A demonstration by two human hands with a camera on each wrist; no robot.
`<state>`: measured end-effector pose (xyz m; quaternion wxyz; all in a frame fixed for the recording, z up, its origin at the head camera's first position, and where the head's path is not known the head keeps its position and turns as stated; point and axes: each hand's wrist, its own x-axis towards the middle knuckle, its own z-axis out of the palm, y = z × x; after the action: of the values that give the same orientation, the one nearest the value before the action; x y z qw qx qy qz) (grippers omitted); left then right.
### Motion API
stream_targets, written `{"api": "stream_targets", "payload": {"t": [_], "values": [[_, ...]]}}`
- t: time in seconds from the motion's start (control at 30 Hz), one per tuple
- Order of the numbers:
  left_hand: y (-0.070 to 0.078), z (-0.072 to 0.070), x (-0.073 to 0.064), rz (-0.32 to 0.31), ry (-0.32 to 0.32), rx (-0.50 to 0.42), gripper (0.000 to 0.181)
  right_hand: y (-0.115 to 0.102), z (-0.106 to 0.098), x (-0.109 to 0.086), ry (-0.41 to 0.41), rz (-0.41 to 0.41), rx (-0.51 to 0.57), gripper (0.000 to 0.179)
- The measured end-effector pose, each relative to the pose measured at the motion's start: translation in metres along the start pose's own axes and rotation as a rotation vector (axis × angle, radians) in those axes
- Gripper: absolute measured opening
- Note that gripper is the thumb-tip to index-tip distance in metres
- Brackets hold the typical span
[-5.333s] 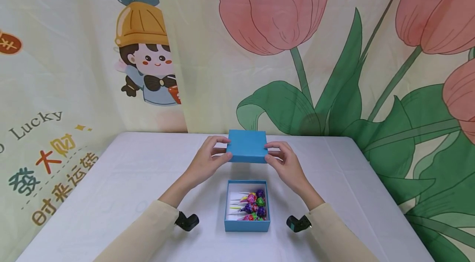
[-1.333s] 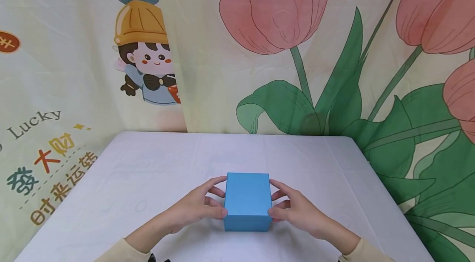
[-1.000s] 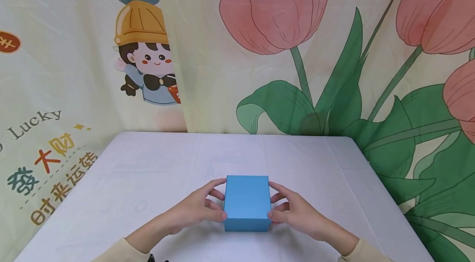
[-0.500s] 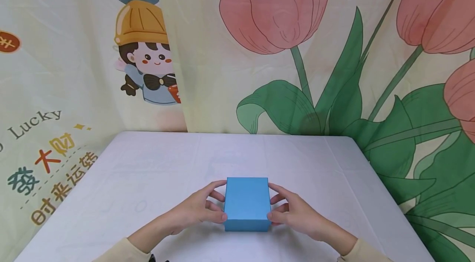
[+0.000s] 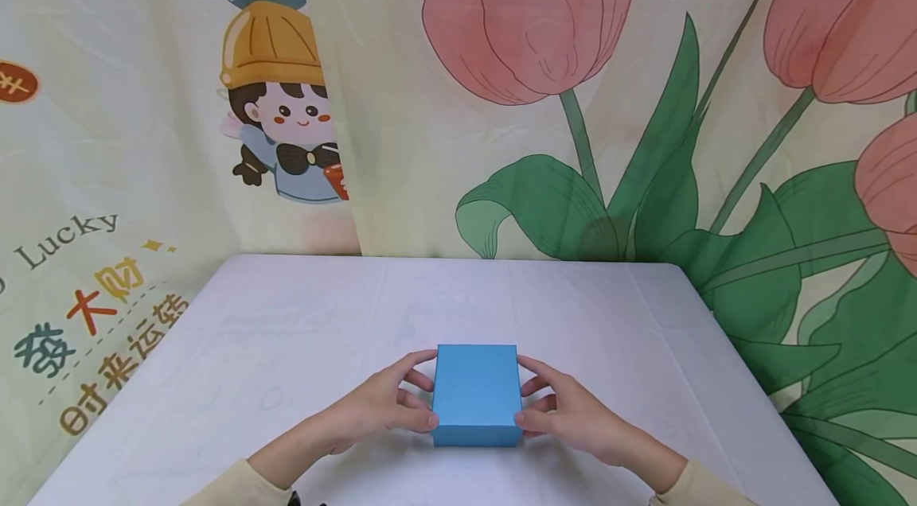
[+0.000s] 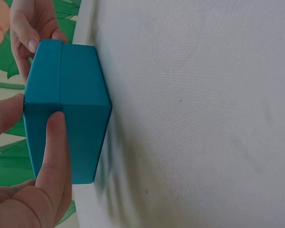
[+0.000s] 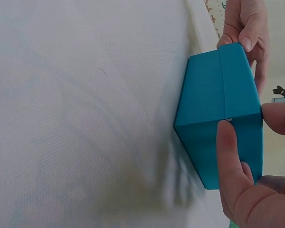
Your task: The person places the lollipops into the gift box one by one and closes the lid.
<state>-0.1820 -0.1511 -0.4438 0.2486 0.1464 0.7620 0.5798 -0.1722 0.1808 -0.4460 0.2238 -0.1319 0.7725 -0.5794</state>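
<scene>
A blue box lid [image 5: 477, 384] sits over the blue box [image 6: 85, 76] on the table before me. From the side in both wrist views, a seam runs where the lid's edge ends, with the box wall showing below it. My left hand [image 5: 380, 408] holds the lid's left side, thumb at the near corner and fingers farther back. Mirroring it, my right hand [image 5: 576, 417] grips the right side. In the right wrist view a fingertip [image 7: 226, 130] lies at the lid's lower edge. The inside of the box is hidden.
A white cloth covers the table [image 5: 322, 315], whose far edge meets a printed curtain [image 5: 401, 132] with tulips and a cartoon figure. A small black device [image 5: 295, 499] shows at the left cuff.
Earlier, both hands held the lid in the air behind the open box with several lollipops inside. Now the lid covers the box and has sunk lower over it during the last second.
</scene>
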Motion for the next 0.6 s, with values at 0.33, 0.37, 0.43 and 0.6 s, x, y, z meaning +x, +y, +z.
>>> {"api": "stream_targets", "payload": {"t": [0.33,0.37,0.43,0.6], "values": [[-0.0009,0.0010,0.0012,0.007,-0.013,-0.007,0.099,0.0008,-0.0002,0.0006,0.001,0.009,0.006,0.089],[-0.0007,0.0010,0.0009,0.007,-0.012,-0.006,0.098,0.0008,0.0002,0.0005,0.001,0.008,0.005,0.089],[-0.0005,0.0012,0.0004,0.005,-0.011,-0.005,0.098,0.0005,0.0009,0.0002,0.005,0.011,0.003,0.089],[-0.0021,0.0018,-0.0004,-0.001,0.001,0.002,0.099,-0.0006,0.0019,-0.0019,0.016,0.017,-0.009,0.089]]}}
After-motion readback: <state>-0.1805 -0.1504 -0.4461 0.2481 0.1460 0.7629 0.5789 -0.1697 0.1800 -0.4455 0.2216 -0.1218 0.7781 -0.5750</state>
